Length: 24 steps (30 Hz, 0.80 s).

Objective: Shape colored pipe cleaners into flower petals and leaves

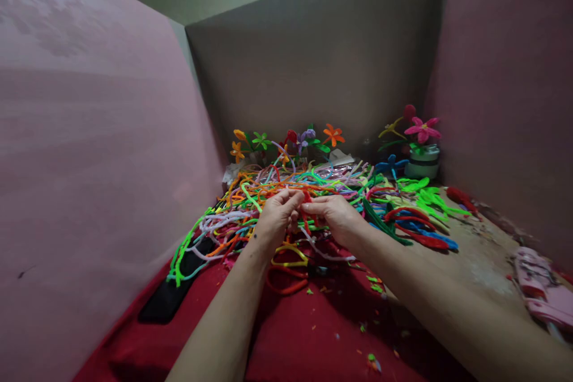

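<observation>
Both hands meet over a heap of colourful pipe cleaners (242, 221). My left hand (281, 210) pinches a red pipe cleaner (308, 198) between thumb and fingers. From the other side my right hand (331, 212) closes on the same red piece, its fingertips close to the left ones. Part of the red piece is hidden behind the fingers. Just below the hands lie scissors with yellow and red handles (286, 283) on the red cloth (286, 334).
A black phone (163, 298) lies at the left edge, partly under pipe cleaners. Behind the heap stand pipe-cleaner flowers (333, 135) and a pale pot (422, 162) with a pink flower. Red and blue loops (421, 230) lie right; a pink object (537, 286) sits farther right. Fuzzy scraps dot the cloth.
</observation>
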Each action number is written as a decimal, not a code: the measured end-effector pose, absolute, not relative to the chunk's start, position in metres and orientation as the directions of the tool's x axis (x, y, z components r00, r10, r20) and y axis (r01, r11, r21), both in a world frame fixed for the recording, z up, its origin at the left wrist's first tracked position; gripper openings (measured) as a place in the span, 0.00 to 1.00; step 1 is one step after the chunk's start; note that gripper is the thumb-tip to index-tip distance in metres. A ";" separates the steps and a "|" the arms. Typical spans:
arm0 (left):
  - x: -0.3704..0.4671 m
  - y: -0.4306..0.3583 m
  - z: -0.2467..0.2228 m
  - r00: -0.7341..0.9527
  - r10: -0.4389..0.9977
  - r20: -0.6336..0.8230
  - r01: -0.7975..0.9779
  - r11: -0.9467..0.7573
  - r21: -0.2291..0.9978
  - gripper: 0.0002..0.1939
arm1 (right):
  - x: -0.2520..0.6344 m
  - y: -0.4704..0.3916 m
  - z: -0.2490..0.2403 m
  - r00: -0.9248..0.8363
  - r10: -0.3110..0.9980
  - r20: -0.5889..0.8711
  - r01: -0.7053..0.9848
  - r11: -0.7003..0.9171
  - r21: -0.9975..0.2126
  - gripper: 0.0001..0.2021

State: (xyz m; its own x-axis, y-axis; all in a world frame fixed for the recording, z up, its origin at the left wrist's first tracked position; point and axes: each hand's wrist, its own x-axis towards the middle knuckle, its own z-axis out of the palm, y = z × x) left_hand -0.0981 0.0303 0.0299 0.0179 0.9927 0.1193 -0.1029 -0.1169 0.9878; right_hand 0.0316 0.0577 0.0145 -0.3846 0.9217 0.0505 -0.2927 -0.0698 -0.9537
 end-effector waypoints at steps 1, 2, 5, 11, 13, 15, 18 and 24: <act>-0.098 0.031 0.028 0.024 0.996 0.084 -0.159 -0.079 0.984 0.14 | 0.032 0.058 0.016 -0.364 0.930 0.048 -0.333 -0.082 -0.939 0.08; -0.098 0.032 0.027 0.047 0.998 0.049 -0.205 -0.038 0.978 0.15 | 0.031 0.058 0.018 -0.346 0.937 0.045 -0.378 -0.096 -0.921 0.08; -0.095 0.032 0.023 0.185 0.982 -0.035 -0.255 0.083 0.963 0.14 | 0.031 0.058 0.021 -0.321 0.946 0.038 -0.495 -0.133 -0.859 0.07; -0.093 0.031 0.022 0.240 0.970 -0.023 -0.248 0.084 0.965 0.13 | 0.031 0.059 0.018 -0.359 0.933 0.031 -0.549 -0.185 -0.815 0.06; -0.095 0.031 0.023 0.231 0.973 -0.013 -0.228 0.067 0.971 0.13 | 0.031 0.061 0.017 -0.383 0.923 0.038 -0.555 -0.197 -0.809 0.07; -0.096 0.031 0.023 0.222 0.975 -0.023 -0.202 0.069 0.977 0.13 | 0.033 0.064 0.016 -0.391 0.919 0.053 -0.561 -0.192 -0.805 0.08; -0.096 0.030 0.024 0.213 0.976 -0.045 -0.181 0.085 0.980 0.13 | 0.034 0.066 0.016 -0.391 0.916 0.088 -0.539 -0.151 -0.828 0.09; -0.095 0.027 0.025 0.240 0.971 0.014 -0.085 0.006 0.996 0.12 | 0.033 0.065 0.018 -0.304 0.946 0.117 -0.535 -0.067 -0.842 0.10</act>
State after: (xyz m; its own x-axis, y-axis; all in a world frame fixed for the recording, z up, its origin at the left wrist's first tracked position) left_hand -0.0946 0.0271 0.0249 0.2401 0.9706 0.0144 -0.0846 0.0061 0.9964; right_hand 0.0333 0.0646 0.0183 -0.3036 0.9455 0.1173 -0.5354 -0.0675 -0.8419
